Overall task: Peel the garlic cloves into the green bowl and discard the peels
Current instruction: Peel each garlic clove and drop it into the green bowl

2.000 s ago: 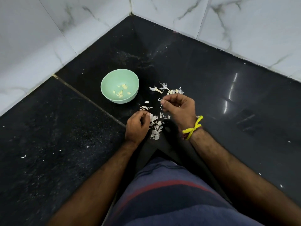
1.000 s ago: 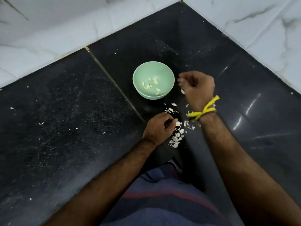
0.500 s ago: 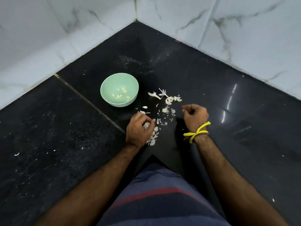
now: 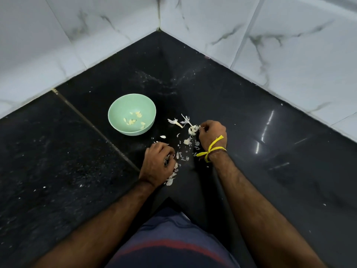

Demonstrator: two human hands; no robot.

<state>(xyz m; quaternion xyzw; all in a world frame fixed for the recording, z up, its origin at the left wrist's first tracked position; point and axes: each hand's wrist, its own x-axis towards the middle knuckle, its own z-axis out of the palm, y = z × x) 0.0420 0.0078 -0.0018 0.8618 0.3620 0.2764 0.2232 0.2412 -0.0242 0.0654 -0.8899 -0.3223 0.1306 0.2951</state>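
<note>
Since half a second ago the right hand point(image 4: 212, 134) has reached forward, fingers curled onto the garlic remnant point(image 4: 193, 129) just left of it, while the left hand point(image 4: 158, 165) clenches peels point(image 4: 171, 179), green bowl point(image 4: 132, 114) ahead-left.

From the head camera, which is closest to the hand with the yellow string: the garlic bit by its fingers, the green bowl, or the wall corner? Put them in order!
1. The garlic bit, right at the fingertips of the right hand.
2. The green bowl, off to that hand's left on the black counter.
3. The wall corner, far behind at the back.
</note>
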